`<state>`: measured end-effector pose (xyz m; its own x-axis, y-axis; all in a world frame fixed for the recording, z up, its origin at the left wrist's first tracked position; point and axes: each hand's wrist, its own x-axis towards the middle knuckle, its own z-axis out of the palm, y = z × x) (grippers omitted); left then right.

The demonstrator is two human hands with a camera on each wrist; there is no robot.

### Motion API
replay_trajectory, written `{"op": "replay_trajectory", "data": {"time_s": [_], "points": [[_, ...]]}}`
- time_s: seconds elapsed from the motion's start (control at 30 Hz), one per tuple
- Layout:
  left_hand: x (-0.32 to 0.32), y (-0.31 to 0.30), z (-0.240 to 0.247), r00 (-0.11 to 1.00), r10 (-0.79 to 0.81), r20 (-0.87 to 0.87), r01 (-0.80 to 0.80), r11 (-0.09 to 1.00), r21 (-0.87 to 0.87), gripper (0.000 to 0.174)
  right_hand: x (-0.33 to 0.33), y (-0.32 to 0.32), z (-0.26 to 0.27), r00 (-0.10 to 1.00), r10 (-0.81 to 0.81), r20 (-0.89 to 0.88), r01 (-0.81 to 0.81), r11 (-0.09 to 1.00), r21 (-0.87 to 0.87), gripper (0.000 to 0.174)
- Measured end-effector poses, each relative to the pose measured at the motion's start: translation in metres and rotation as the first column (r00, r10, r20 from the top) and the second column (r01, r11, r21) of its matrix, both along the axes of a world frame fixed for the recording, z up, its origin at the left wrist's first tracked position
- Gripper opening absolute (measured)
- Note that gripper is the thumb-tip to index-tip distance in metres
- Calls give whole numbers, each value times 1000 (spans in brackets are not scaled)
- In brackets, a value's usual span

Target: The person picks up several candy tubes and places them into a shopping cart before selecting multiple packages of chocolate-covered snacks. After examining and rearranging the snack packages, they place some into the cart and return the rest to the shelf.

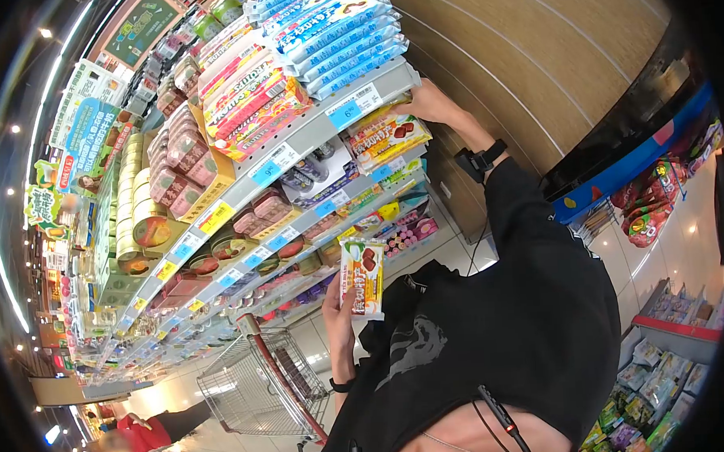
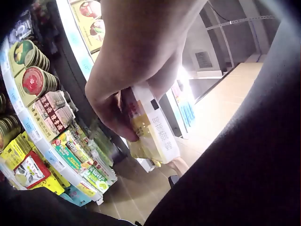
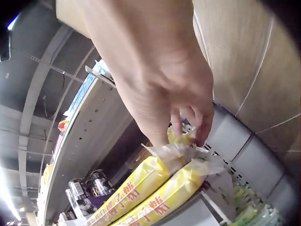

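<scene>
My left hand (image 1: pixel 338 328) holds up a white-and-yellow packet of sweets (image 1: pixel 364 278) with brown pieces pictured on its front. In the left wrist view, the fingers curl round that packet (image 2: pixel 153 129), and printed dates show along its edge. At the shelf end, my right hand (image 1: pixel 437 105) reaches under the upper shelf to a stack of similar yellow packets (image 1: pixel 386 140). The right wrist view shows the thumb and fingertips of this hand (image 3: pixel 164 84) around the yellow end of one packet (image 3: pixel 178 136). Two other yellow packets (image 3: pixel 136 188) lie just in front, their clear wrapper ends overlapping it.
Above the yellow stack, the upper shelf edge (image 1: pixel 333 114) carries blue packets (image 1: pixel 346 41) and pink-and-yellow packets (image 1: pixel 255 101). A curved wooden panel (image 1: pixel 525 65) stands right of the shelf. A shopping cart (image 1: pixel 264 380) stands at lower left, with a person in red (image 1: pixel 149 437) beyond it.
</scene>
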<state>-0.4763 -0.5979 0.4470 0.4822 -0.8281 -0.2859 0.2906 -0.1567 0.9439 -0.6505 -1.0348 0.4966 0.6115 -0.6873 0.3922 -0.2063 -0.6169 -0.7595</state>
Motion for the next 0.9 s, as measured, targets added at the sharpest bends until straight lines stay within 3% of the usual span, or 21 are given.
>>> {"op": "replay_trajectory", "data": {"time_s": [0.23,0.37,0.57,0.63,0.67,0.73,0.8,0.83,0.9], "points": [[-15,-3,1,1000,-8,15,8,1000,29,52,13,7,-5,997,-81,16,83,984,-160,71],[-22,-10,9,997,-55,45,53,998,42,51,15,8,-7,995,-99,8,99,986,-134,69],[-21,-23,12,990,-110,83,106,993,50,54,5,28,0,954,-243,-173,191,943,-274,54],[-23,-33,30,991,-115,65,116,993,-10,54,-5,45,2,933,-312,180,360,835,-417,38],[-20,-37,34,985,-133,107,135,991,-11,55,-13,63,6,906,-299,301,401,832,-383,25],[-16,-49,40,982,-135,134,142,989,-42,55,-24,107,4,891,-306,336,334,942,-28,20],[-17,-61,49,981,-143,129,158,981,-115,59,-30,141,-22,929,-191,318,132,971,199,22],[-18,-68,55,984,-128,121,142,983,-117,59,-31,159,-28,951,-104,291,-5,937,350,25],[-20,-83,66,967,-229,110,243,960,-142,59,-34,184,-23,874,-40,484,-323,697,641,27]]}}
